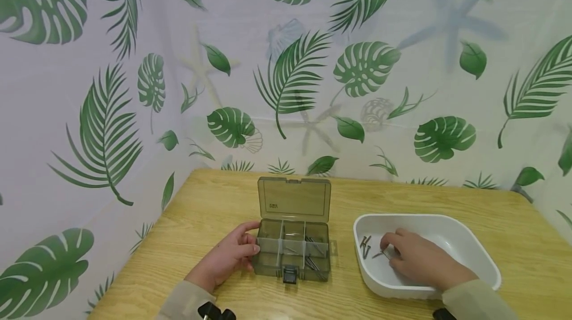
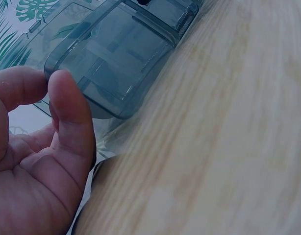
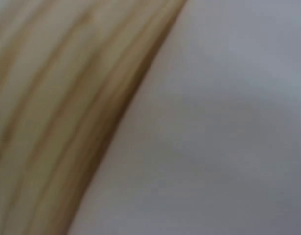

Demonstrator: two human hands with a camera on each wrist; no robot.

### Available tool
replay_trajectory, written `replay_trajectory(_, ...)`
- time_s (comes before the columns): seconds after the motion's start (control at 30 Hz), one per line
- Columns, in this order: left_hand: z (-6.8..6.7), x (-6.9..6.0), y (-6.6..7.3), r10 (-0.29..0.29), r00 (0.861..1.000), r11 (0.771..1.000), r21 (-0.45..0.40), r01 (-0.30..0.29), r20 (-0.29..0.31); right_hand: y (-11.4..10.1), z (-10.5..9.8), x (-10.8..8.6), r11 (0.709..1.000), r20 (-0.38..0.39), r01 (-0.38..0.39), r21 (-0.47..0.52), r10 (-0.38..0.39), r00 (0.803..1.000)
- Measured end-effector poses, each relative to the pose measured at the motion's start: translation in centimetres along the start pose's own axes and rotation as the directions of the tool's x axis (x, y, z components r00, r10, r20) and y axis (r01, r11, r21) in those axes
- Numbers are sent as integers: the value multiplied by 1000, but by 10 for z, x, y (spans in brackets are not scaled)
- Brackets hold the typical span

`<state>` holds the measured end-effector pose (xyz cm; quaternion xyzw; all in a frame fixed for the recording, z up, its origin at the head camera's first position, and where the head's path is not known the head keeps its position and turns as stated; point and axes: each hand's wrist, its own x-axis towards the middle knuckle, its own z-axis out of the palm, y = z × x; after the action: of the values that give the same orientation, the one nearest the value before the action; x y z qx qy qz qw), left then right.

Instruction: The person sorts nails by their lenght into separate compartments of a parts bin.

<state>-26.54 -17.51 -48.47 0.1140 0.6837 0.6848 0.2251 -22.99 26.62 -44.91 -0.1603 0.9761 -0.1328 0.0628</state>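
Note:
A smoky clear compartment box (image 1: 291,260) stands on the table with its lid (image 1: 294,200) raised. Several long screws (image 1: 315,266) lie in its right compartments, and a small one is in the middle. My left hand (image 1: 232,253) grips the box's left side; in the left wrist view the thumb (image 2: 69,103) and a finger pinch its corner. Inside the white tray (image 1: 475,245), my right hand (image 1: 413,255) has its fingers curled down, with a screw (image 1: 386,255) between thumb and forefinger. More screws (image 1: 365,246) lie at the tray's left end.
The wooden table (image 1: 214,191) carries the box at centre and the tray on its right. Behind and to the left hangs a leaf-patterned cloth (image 1: 295,72). The right wrist view shows only the blurred tray wall (image 3: 214,137) and wood grain.

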Motion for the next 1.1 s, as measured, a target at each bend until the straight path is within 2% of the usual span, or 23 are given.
replay_trajectory(0.2, 0, -1, 0, -1, 1000, 1000, 0, 1, -1, 0, 1, 1, 1000, 9, 3, 3, -3, 1000)
replay_trajectory(0.53, 0, -2, 5, -6, 1000, 1000, -3, 6, -1, -5, 0, 8, 998, 55, -68, -19, 69, 996)
replay_trajectory(0.83, 2, -2, 5, -4, 1000, 1000, 2, 4, 3, -5, 1, 2, 1000, 9, -26, -12, 26, 1000)
replay_trajectory(1.1, 3, -3, 5, -9, 1000, 1000, 3, 9, -2, -13, -8, -2, 998, -27, -28, 60, 30, 999)
